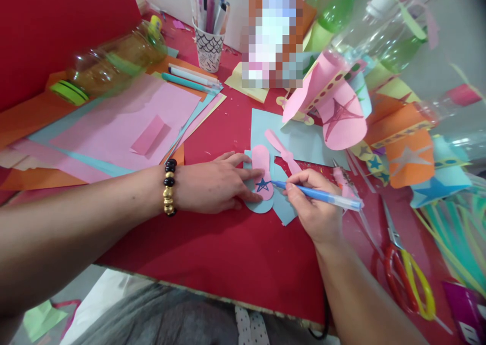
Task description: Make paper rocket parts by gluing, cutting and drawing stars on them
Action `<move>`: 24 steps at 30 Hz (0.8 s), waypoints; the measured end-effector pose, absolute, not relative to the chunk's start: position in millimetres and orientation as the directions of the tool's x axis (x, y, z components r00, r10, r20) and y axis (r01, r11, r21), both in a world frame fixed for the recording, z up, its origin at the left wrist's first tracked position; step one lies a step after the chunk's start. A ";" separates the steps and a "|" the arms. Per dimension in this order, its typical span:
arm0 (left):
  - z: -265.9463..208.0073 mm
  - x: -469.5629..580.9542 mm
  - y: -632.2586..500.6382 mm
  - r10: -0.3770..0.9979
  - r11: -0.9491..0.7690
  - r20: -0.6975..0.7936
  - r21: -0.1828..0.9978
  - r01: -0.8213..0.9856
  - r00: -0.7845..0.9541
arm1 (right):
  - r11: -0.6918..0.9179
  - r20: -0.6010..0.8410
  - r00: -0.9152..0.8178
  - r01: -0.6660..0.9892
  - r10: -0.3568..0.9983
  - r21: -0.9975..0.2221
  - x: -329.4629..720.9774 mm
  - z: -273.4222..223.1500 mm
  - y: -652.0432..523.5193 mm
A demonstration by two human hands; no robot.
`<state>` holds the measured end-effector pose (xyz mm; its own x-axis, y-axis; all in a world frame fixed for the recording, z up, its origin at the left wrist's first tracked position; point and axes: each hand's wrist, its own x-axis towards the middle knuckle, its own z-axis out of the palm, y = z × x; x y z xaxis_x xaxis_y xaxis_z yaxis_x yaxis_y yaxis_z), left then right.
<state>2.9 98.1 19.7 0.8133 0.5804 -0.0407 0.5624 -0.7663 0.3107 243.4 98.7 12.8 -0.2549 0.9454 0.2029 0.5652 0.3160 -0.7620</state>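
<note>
My left hand [218,183] lies flat with its fingers stretched out, pressing on a pink paper cutout [260,156]. A dark blue star [262,185] is drawn on the cutout. Beneath it are a rounded light blue paper piece [261,205] and a pointed light blue scrap [285,212]. A blue pen [317,194] is pinched in my right hand [317,203], its tip at the right side of the star. Just beyond the pen lies a twisted pink paper strip [279,145].
Scissors [397,239] with red and yellow handles lie at the right. Decorated plastic bottles [379,6] and an orange paper piece [412,155] crowd the back right. Colored sheets [114,127], a clear bottle [117,56] and a pen cup [209,49] stand left and back on the red table [228,254].
</note>
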 end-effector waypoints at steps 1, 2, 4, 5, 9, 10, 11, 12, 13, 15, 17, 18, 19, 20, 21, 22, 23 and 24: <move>20.0 3.0 98.1 0.581 -0.765 -0.044 0.311 0.564 0.813 | 0.316 0.206 -0.250 0.567 0.946 -0.761 243.8 12.6 98.7; 20.3 3.2 98.1 0.581 -0.764 -0.050 0.312 0.565 0.812 | 0.315 0.208 -0.247 0.571 0.947 -0.758 244.0 12.6 98.7; 20.7 3.2 98.0 0.581 -0.761 -0.063 0.313 0.569 0.811 | 0.313 0.209 -0.241 0.583 0.948 -0.750 244.0 12.4 98.8; 20.7 3.2 98.0 0.581 -0.759 -0.067 0.315 0.570 0.811 | 0.312 0.209 -0.239 0.588 0.948 -0.746 243.8 12.2 98.9; 19.4 2.6 98.0 0.588 -0.753 -0.050 0.330 0.569 0.807 | 0.308 0.204 -0.237 0.594 0.950 -0.743 242.4 11.5 99.2; 19.0 2.5 98.1 0.588 -0.753 -0.045 0.333 0.567 0.807 | 0.306 0.201 -0.238 0.592 0.950 -0.745 242.0 11.3 99.3; 18.5 2.4 98.2 0.588 -0.753 -0.042 0.336 0.566 0.808 | 0.304 0.196 -0.241 0.591 0.951 -0.748 241.6 11.1 99.4; 18.1 2.4 98.3 0.587 -0.754 -0.040 0.337 0.564 0.808 | 0.302 0.191 -0.244 0.590 0.951 -0.749 241.2 10.9 99.5; 17.9 2.4 98.4 0.587 -0.755 -0.037 0.338 0.563 0.809 | 0.300 0.186 -0.247 0.591 0.951 -0.749 240.9 10.7 99.6; 17.7 2.4 98.5 0.586 -0.756 -0.031 0.339 0.560 0.810 | 0.300 0.184 -0.249 0.596 0.951 -0.745 240.5 10.6 99.7; 17.9 2.4 98.4 0.586 -0.757 -0.028 0.336 0.560 0.809 | 0.301 0.184 -0.249 0.603 0.951 -0.739 240.2 10.7 99.7; 18.0 2.4 98.3 0.585 -0.758 -0.032 0.334 0.561 0.810 | 0.301 0.183 -0.251 0.605 0.951 -0.737 240.0 11.0 99.5; 18.1 2.4 98.3 0.584 -0.759 -0.036 0.330 0.561 0.811 | 0.300 0.181 -0.252 0.606 0.951 -0.737 239.8 11.4 99.3; 18.1 2.3 98.2 0.583 -0.760 -0.037 0.329 0.561 0.811 | 0.299 0.177 -0.254 0.606 0.951 -0.737 239.4 11.9 99.0; 18.1 2.3 98.1 0.583 -0.760 -0.033 0.332 0.559 0.812 | 0.299 0.173 -0.258 0.606 0.950 -0.738 239.0 12.5 98.7; 17.9 2.2 98.0 0.584 -0.759 -0.023 0.339 0.556 0.811 | 0.300 0.170 -0.264 0.604 0.949 -0.739 238.5 13.1 98.4; 17.8 2.2 98.0 0.587 -0.757 -0.010 0.349 0.553 0.810 | 0.302 0.168 -0.270 0.602 0.948 -0.739 238.0 13.8 98.0; 17.8 2.1 97.9 0.591 -0.753 0.002 0.360 0.550 0.807 | 0.305 0.167 -0.275 0.601 0.947 -0.739 237.6 14.4 97.7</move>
<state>2.1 97.9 17.8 0.8070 0.5906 0.0020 0.5504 -0.7532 0.3601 237.6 97.7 14.4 -0.2753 0.9467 0.1670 0.6006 0.3050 -0.7391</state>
